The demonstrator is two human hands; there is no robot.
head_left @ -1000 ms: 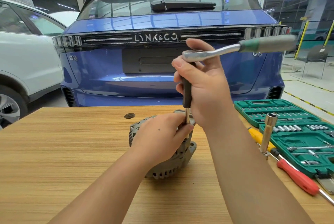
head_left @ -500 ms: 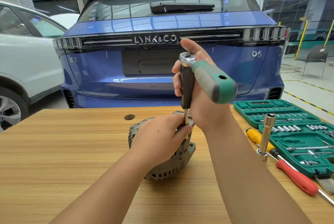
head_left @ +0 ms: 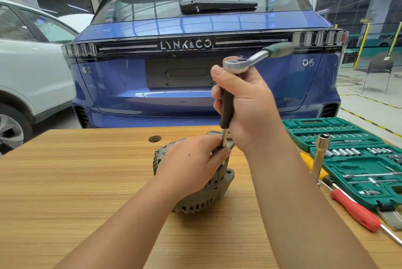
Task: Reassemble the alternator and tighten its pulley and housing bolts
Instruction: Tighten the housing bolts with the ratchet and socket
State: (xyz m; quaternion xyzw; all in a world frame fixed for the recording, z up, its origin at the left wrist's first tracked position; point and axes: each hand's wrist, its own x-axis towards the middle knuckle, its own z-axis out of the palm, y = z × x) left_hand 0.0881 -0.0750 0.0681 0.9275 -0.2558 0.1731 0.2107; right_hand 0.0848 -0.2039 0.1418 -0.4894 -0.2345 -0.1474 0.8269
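Just the one view here, a wide-angle head cam looking forward and a bit down over the wooden table [head_left: 65,181], so both forearms run in from the bottom edge toward frame center. It sits close to the work: the alternator [head_left: 195,192] is dead center and near, with the green socket case [head_left: 359,160] off at 3 o'clock. Farther out, the blue car [head_left: 195,94] fills 12 o'clock just past the table's far edge and a white car [head_left: 32,73] sits at 9 o'clock.
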